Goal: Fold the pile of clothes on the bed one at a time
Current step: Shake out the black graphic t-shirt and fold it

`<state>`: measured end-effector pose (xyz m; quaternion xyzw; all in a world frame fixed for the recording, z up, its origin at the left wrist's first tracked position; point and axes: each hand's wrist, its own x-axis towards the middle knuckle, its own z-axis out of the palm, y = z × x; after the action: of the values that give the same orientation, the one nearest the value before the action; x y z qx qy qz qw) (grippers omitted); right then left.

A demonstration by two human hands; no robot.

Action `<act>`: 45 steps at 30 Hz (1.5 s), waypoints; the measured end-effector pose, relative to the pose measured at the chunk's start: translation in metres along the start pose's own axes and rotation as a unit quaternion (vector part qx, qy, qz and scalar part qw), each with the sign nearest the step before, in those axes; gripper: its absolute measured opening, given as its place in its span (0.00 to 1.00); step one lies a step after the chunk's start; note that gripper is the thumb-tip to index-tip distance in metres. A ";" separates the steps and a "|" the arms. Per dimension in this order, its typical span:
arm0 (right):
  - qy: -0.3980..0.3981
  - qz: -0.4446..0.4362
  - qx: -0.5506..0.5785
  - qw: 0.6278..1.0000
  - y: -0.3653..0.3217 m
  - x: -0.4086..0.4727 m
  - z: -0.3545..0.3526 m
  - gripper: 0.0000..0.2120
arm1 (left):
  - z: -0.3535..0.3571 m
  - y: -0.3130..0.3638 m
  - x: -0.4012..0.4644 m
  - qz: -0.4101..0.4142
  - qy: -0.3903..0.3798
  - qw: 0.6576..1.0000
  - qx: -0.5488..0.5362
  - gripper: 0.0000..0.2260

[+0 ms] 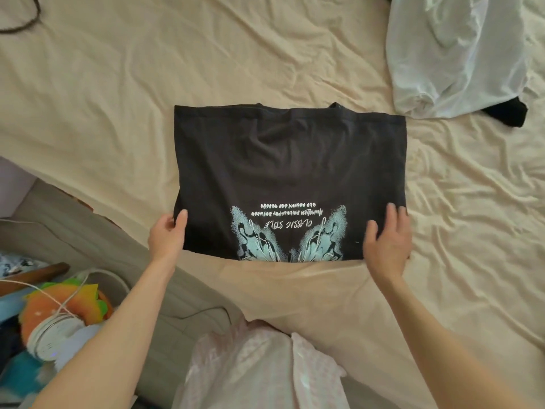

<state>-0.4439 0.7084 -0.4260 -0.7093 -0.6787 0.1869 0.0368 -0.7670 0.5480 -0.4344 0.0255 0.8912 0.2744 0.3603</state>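
A dark grey T-shirt (289,160) with a pale blue butterfly print and white lettering lies folded into a rectangle on the cream bed sheet (118,98). My left hand (166,236) grips its near left corner, thumb on top. My right hand (387,237) holds the near right corner, fingers over the cloth. A crumpled white garment (460,54) lies at the far right with a black garment (508,113) sticking out from under it.
The bed's edge runs diagonally at the lower left. Beyond it are colourful items, an orange plush toy (59,308) and a white round device with a cable (56,335). A dark cord (23,22) lies at the top left. Pink clothing (259,364) is right below me.
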 end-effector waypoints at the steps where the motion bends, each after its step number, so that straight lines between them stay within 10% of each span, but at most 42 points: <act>1: -0.017 -0.064 -0.023 0.998 -0.014 -0.006 0.008 0.23 | 0.002 0.006 0.007 0.019 -0.001 1.000 0.019 0.13; 9: -0.222 -0.154 -0.139 0.953 -0.061 -0.008 0.074 0.28 | -0.006 -0.002 0.041 0.109 0.078 0.987 0.091 0.11; 15: -0.170 -0.210 -0.082 0.959 -0.079 -0.032 0.062 0.29 | -0.004 -0.029 0.020 -0.078 0.016 0.992 -0.095 0.15; 21: -0.254 -0.304 -0.081 0.915 -0.101 -0.092 0.082 0.29 | 0.014 -0.057 -0.009 -0.291 -0.123 0.841 -0.439 0.16; 27: -0.366 -0.234 -0.014 0.901 -0.109 -0.075 0.087 0.24 | 0.013 -0.035 -0.016 -0.314 -0.064 0.793 -0.518 0.11; 31: -0.443 -0.030 0.224 0.868 -0.115 -0.054 0.046 0.19 | 0.011 0.001 -0.046 -0.239 0.019 0.805 -0.542 0.05; 36: -0.436 0.236 0.533 0.686 -0.070 -0.022 -0.020 0.14 | 0.041 0.076 -0.114 0.063 0.137 0.935 -0.321 0.04; 45: -0.321 0.270 0.614 0.669 0.058 0.055 -0.076 0.26 | 0.208 0.113 -0.203 0.435 -0.178 0.881 0.061 0.12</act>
<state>-0.3640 0.7734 -0.3851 -0.5748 -0.1595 0.7794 0.1916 -0.4976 0.6922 -0.3720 0.4805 0.7265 0.3397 0.3549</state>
